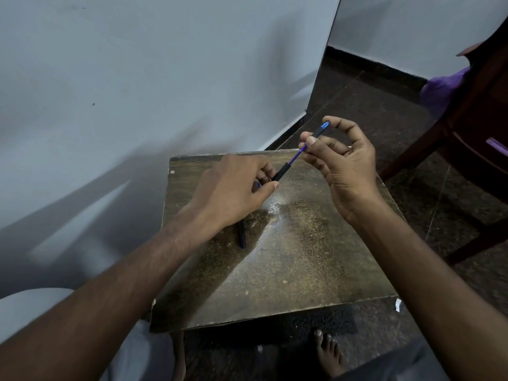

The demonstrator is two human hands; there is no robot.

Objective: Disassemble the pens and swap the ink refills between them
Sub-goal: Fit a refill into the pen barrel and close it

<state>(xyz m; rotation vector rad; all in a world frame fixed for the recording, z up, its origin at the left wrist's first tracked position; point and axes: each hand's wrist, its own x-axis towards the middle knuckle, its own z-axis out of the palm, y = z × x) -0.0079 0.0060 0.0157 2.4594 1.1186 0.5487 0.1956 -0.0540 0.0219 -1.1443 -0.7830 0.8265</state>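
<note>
My left hand (233, 188) grips a black pen barrel (281, 173) above the far part of the small brown table (288, 270). A thin blue ink refill (296, 156) runs out of the barrel up to the right. My right hand (341, 160) pinches the pen's black front section with its blue tip (322, 129) between thumb and fingers, at the refill's far end. The two pen parts are drawn apart, joined only by the refill. A second dark pen (242, 235) lies on the table under my left wrist, partly hidden.
A pale wall rises on the left and behind the table. A dark wooden chair (478, 149) with purple cloth (442, 89) stands on the dark floor at the right. My bare foot (328, 353) shows below the table's near edge. A small white scrap (398, 306) lies on the floor.
</note>
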